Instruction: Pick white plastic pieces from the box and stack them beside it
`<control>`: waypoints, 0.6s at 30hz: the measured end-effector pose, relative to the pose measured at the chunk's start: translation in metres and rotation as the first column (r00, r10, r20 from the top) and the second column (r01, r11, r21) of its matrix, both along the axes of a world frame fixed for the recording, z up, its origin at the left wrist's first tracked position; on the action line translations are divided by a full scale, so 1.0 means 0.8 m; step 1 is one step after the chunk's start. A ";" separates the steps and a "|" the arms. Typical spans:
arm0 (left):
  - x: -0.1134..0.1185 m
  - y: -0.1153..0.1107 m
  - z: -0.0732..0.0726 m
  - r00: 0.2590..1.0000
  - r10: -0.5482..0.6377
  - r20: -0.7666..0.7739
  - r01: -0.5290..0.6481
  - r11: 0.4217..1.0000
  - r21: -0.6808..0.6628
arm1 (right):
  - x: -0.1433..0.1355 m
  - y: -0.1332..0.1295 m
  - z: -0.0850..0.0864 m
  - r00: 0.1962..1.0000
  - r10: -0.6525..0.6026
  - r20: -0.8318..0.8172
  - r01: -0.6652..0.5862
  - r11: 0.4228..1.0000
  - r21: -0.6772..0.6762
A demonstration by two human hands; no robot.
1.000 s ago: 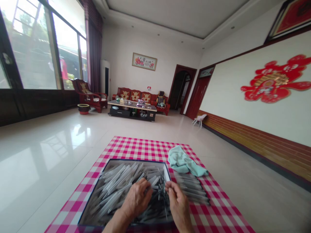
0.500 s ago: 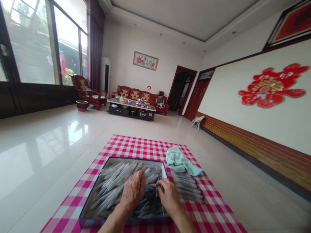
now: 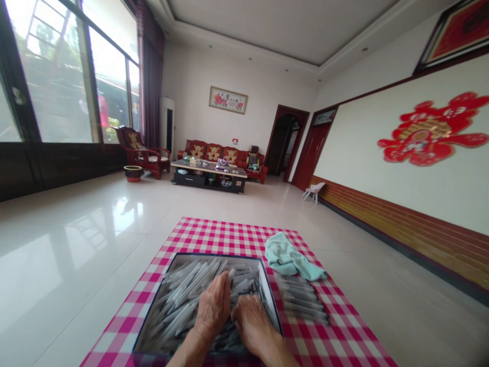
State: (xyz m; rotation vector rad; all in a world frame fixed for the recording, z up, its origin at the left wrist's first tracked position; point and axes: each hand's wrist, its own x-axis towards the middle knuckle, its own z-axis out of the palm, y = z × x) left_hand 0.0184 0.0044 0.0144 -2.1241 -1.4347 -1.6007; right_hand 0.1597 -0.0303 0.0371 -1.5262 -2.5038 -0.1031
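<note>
A shallow dark-edged box [image 3: 275, 306] holds a heap of clear pens [image 3: 191, 285], several with black parts. Above the heap my left hand [image 3: 214, 303] is closed, and the pale end of a pen pokes out past its fingers. My right hand [image 3: 250, 318] is curled low over the box's right half, close beside the left one. Its fingertips point down among the dark pen parts, so what they grip is hidden. Right of the box lies a row of pens [image 3: 301, 298] with dark ends, blurred.
A crumpled mint-green cloth [image 3: 288, 255] lies behind the row of pens. Under everything is a pink-and-white checked tablecloth [image 3: 225, 234]. Farther off stand a low coffee table [image 3: 208, 176], a red wooden sofa [image 3: 214, 152], an armchair [image 3: 143, 153] and a small white chair [image 3: 314, 191].
My right hand has turned over and dipped lower into the box, nearer my left hand. The dark piece it pinched is now out of sight. My left hand keeps its grip; the view shifts slightly.
</note>
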 end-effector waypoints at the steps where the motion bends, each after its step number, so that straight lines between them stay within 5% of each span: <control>1: 0.000 0.000 0.000 1.000 0.010 0.006 -0.010 1.000 -0.003 | -0.001 0.001 -0.002 1.000 -0.008 -0.002 0.008 1.000 0.006; 10: -0.002 0.002 -0.006 1.000 0.021 -0.002 -0.021 1.000 -0.007 | -0.004 0.011 -0.024 0.998 0.050 -0.039 -0.048 0.997 0.060; 15: -0.007 0.004 -0.008 1.000 -0.019 0.013 0.019 0.999 -0.045 | 0.009 0.015 0.020 0.961 0.078 -0.264 -0.066 0.996 0.056; 18: -0.007 0.007 -0.014 1.000 0.001 0.022 0.000 1.000 -0.031 | 0.017 0.027 0.041 0.800 0.061 -0.597 0.016 0.992 0.123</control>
